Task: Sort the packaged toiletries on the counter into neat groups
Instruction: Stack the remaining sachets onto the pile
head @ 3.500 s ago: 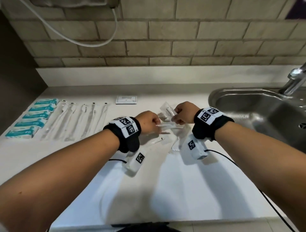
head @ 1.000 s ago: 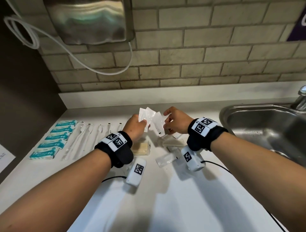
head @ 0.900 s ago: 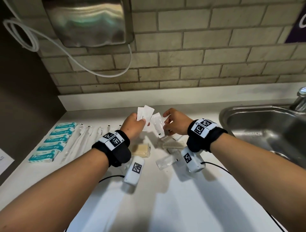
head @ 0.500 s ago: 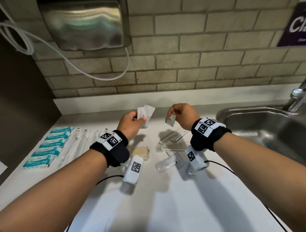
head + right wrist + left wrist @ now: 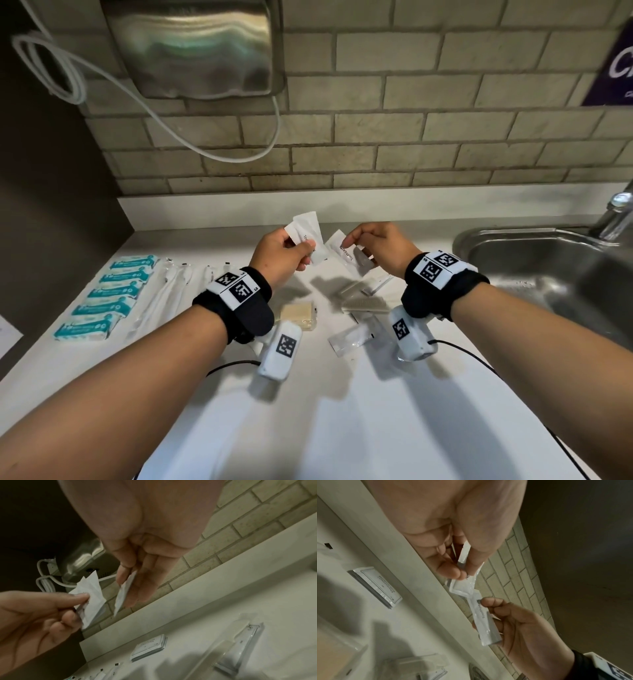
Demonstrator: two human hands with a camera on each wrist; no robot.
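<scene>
Spanning the foreground is a white laminate counter point(image 5: 342, 411), backed by a beige brick-tile wall point(image 5: 376, 144). A brushed steel wall-mounted dryer point(image 5: 195, 48) with a looped white cable point(image 5: 164, 126) hangs upper left; a stainless steel sink basin point(image 5: 548, 270) sits at right.

Sorted groups on the counter's left side:
- a row of teal-and-white wrapped packets point(image 5: 109, 298)
- just beside them, a row of clear-wrapped white toothbrushes point(image 5: 164, 294)

Unsorted items lie below the hands: a beige soap bar in clear wrap point(image 5: 298, 313), clear-wrapped combs point(image 5: 364, 303) and a clear plastic sachet point(image 5: 349, 339). A small white printed sachet stack point(image 5: 376, 586) lies near the backsplash.

Both hands are raised above the counter. The left hand point(image 5: 281, 257) pinches a fanned set of white toothpaste sachets point(image 5: 308, 236) between thumb and fingers. The right hand point(image 5: 380, 246) pinches a single white toothpaste sachet point(image 5: 344, 253) by its upper edge, just beside the fanned set; contact between them cannot be determined
</scene>
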